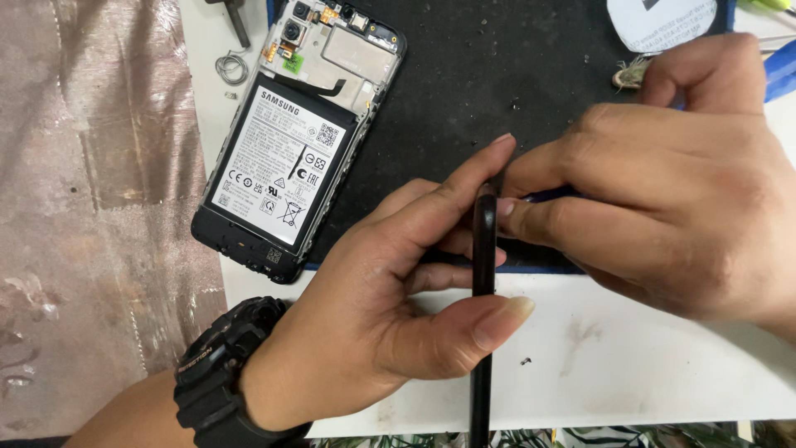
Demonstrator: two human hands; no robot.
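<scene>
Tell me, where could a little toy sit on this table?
The black mat is bare between the opened phone and the right hand. The white table is bare below that hand. It is crowded where the left hand holds the thin black panel.

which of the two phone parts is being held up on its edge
The thin black panel, pinched upright between both hands. The opened phone body with its white-labelled battery lies flat on the black mat, untouched.
</scene>
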